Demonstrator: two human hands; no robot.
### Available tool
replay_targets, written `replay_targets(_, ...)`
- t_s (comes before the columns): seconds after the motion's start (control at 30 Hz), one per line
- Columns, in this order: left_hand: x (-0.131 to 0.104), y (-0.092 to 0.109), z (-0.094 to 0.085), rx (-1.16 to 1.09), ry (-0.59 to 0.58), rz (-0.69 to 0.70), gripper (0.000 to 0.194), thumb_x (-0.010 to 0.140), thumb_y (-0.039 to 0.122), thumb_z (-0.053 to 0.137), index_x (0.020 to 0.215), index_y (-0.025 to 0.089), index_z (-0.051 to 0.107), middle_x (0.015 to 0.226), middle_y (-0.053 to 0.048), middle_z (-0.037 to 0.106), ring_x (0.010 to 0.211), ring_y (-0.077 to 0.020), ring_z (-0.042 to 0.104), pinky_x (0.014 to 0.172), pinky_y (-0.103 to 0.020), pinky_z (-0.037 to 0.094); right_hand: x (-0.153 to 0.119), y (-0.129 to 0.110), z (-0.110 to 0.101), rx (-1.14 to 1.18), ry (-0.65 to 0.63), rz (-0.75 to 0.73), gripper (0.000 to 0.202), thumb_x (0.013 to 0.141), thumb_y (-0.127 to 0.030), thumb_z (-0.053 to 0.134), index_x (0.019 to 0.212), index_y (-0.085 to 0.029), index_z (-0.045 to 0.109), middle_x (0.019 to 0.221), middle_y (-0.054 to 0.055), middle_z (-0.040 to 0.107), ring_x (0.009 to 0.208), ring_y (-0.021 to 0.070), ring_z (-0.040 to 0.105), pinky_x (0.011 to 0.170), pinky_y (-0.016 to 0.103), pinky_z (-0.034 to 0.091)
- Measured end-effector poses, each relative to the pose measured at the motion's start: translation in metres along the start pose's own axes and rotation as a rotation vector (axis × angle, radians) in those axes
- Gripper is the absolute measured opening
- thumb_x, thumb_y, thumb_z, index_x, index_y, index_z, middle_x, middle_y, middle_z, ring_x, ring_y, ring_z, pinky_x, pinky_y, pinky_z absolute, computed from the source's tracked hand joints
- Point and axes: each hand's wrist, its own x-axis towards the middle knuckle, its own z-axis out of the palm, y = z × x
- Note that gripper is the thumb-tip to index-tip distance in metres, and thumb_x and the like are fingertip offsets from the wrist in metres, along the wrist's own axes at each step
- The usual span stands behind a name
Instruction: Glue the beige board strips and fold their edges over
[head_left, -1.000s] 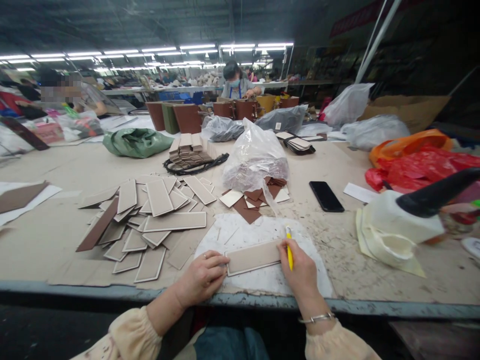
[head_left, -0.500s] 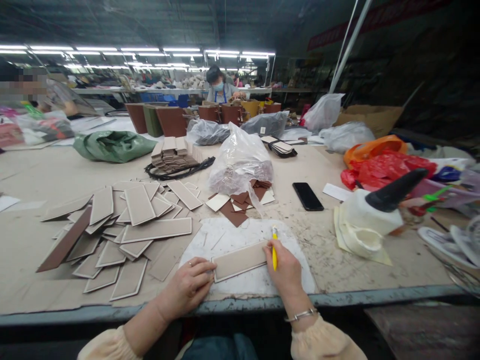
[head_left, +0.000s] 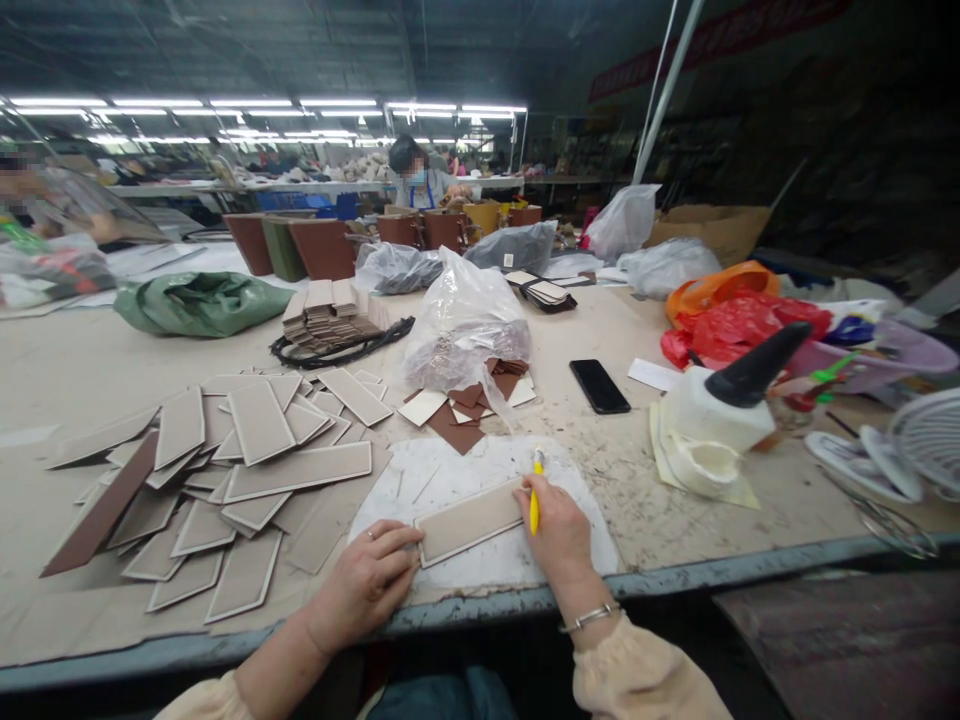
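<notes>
A beige rectangular piece with a pale edge (head_left: 471, 522) lies over a white sheet (head_left: 480, 462) near the table's front edge. Closed fingers of my left hand (head_left: 379, 575) grip its left end. My right hand (head_left: 556, 528) holds a yellow tool (head_left: 535, 500) with a pale tip pointing up and away, and its fingertips also touch the piece's right end. To the left lies a loose pile of similar beige pieces (head_left: 259, 425), with one brown strip (head_left: 105, 505) leaning on it. Brown and white pieces (head_left: 459, 428) poke out of a clear plastic bag (head_left: 465, 325) behind the sheet.
A black phone (head_left: 599, 386) and a white bottle with a black nozzle (head_left: 720, 425) are on the right, near red bags (head_left: 750, 325). Behind stand a green bag (head_left: 199, 303) and stacked pieces (head_left: 330, 318). Across the table, a masked person (head_left: 420, 185) works.
The camera view has shifted, so most things appear farther left. Both hands stay at the beige piece, with the yellow tool still in my right hand.
</notes>
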Motion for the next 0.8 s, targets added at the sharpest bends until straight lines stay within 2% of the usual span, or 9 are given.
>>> replay_targets(0.23, 0.002, 0.001, -0.002, 0.002, 0.009, 0.006, 0.020, 0.089, 0.015, 0.048, 0.084, 0.018, 0.067, 0.106, -0.009, 0.066, 0.098, -0.0199, 0.057, 0.087, -0.035, 0.050, 0.001, 0.002, 0.000, 0.025, 0.012, 0.008, 0.012, 0.091, -0.027, 0.053, 0.100, -0.020, 0.059, 0.084, 0.006, 0.066, 0.078, 0.0222, 0.057, 0.067, 0.031, 0.042)
replay_targets(0.33, 0.002, 0.001, -0.002, 0.007, -0.004, 0.009, 0.020, 0.089, 0.014, 0.048, 0.087, 0.018, 0.067, 0.108, -0.009, 0.065, 0.098, -0.0194, 0.057, 0.089, -0.035, 0.049, 0.001, -0.001, -0.002, 0.122, 0.037, -0.066, 0.012, 0.092, -0.022, 0.051, 0.101, -0.018, 0.057, 0.089, 0.007, 0.066, 0.083, 0.0235, 0.056, 0.073, 0.034, 0.045)
replay_targets(0.43, 0.001, 0.000, -0.002, 0.004, -0.023, 0.002, 0.020, 0.089, 0.014, 0.048, 0.088, 0.019, 0.067, 0.109, -0.008, 0.065, 0.100, -0.0192, 0.057, 0.090, -0.034, 0.049, -0.003, -0.018, -0.009, 0.199, 0.012, -0.160, 0.009, 0.093, -0.020, 0.048, 0.097, -0.019, 0.055, 0.092, 0.006, 0.066, 0.088, 0.0212, 0.058, 0.079, 0.033, 0.047)
replay_targets(0.53, 0.002, -0.001, -0.001, 0.002, -0.034, 0.001, 0.019, 0.089, 0.015, 0.049, 0.088, 0.019, 0.067, 0.109, -0.008, 0.065, 0.099, -0.0195, 0.057, 0.090, -0.035, 0.049, -0.014, -0.044, -0.016, 0.371, -0.121, -0.302, 0.008, 0.090, -0.022, 0.054, 0.098, -0.020, 0.054, 0.105, 0.009, 0.065, 0.102, 0.0211, 0.058, 0.088, 0.034, 0.047)
replay_targets(0.63, 0.002, -0.001, -0.001, 0.000, -0.033, -0.004, 0.019, 0.090, 0.017, 0.049, 0.088, 0.019, 0.068, 0.108, -0.009, 0.066, 0.099, -0.0198, 0.057, 0.089, -0.034, 0.050, -0.026, -0.065, -0.017, 0.466, -0.317, -0.431, 0.025, 0.084, -0.031, 0.064, 0.103, -0.020, 0.052, 0.120, 0.010, 0.061, 0.123, 0.0232, 0.048, 0.104, 0.040, 0.038)
replay_targets(0.7, 0.002, -0.001, -0.001, -0.001, -0.037, -0.007, 0.020, 0.090, 0.017, 0.048, 0.087, 0.019, 0.068, 0.107, -0.009, 0.066, 0.099, -0.0195, 0.057, 0.089, -0.034, 0.050, -0.032, -0.069, -0.016, 0.469, -0.394, -0.427, 0.035, 0.081, -0.038, 0.068, 0.106, -0.021, 0.051, 0.122, 0.011, 0.060, 0.127, 0.0238, 0.045, 0.109, 0.044, 0.032)
replay_targets(0.8, 0.003, 0.000, -0.002, 0.007, -0.050, -0.003, 0.019, 0.090, 0.016, 0.048, 0.086, 0.019, 0.066, 0.106, -0.008, 0.066, 0.097, -0.0188, 0.057, 0.090, -0.034, 0.049, -0.032, -0.060, -0.012, 0.448, -0.421, -0.359, 0.042, 0.078, -0.040, 0.070, 0.110, -0.020, 0.051, 0.130, 0.013, 0.056, 0.131, 0.0252, 0.042, 0.110, 0.046, 0.031)
